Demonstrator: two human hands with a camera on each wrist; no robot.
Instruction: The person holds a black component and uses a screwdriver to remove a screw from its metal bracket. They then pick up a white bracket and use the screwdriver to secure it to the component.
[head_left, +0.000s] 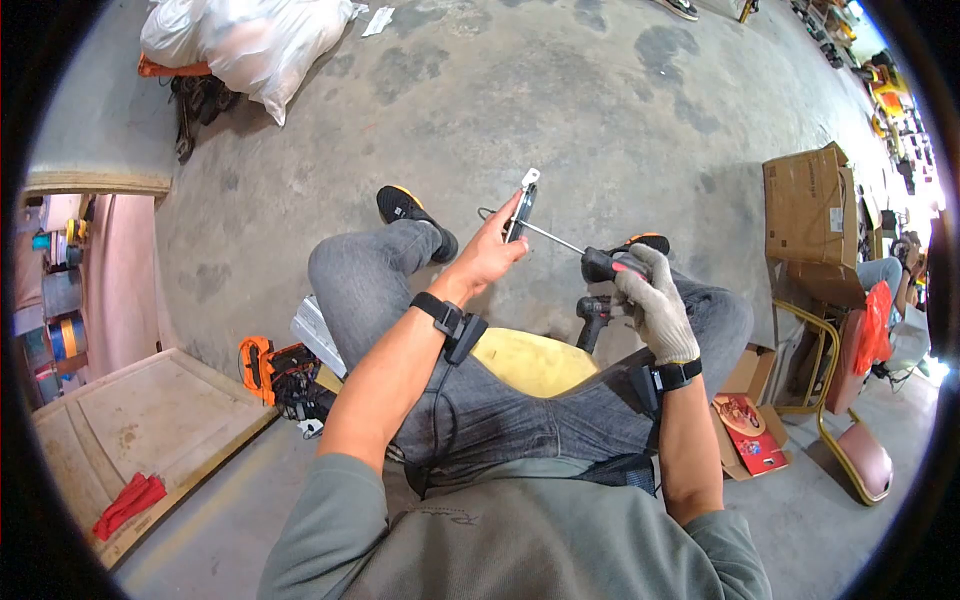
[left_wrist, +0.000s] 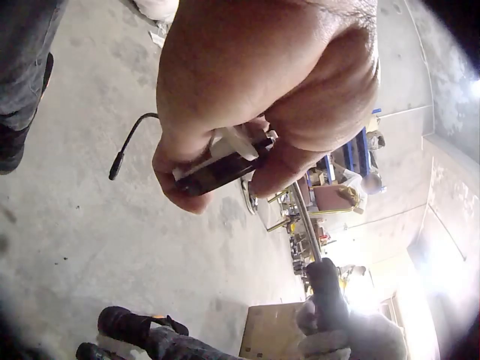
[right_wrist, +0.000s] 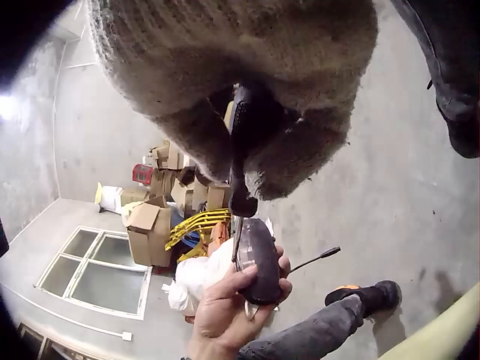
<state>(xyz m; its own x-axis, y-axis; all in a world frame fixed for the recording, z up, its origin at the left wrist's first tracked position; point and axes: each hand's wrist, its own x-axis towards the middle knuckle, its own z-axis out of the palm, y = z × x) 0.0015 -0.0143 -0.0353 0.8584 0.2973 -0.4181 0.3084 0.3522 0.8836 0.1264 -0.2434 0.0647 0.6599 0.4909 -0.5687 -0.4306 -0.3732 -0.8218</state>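
My bare left hand (head_left: pixel 488 258) grips a small dark oblong device (right_wrist: pixel 259 264) in front of my knees, with a white tab (head_left: pixel 530 178) at its far end. A short black cable (left_wrist: pixel 129 144) with a plug on its end hangs out from the device. My right hand (head_left: pixel 657 312), in a pale knit glove, holds a screwdriver (head_left: pixel 600 265) by its black and red handle. The long metal shaft (left_wrist: pixel 304 217) points left, and its tip overlaps the device in the head view. In the left wrist view my fingers hide part of the device.
A yellow seat (head_left: pixel 530 362) lies between my thighs, with a black power drill (head_left: pixel 592 318) just beyond. An orange and black tool (head_left: pixel 258 370) is on the floor at left. Cardboard boxes (head_left: pixel 808 215) and a yellow-framed chair (head_left: pixel 835 400) stand at right; white sacks (head_left: pixel 260 45) lie far left.
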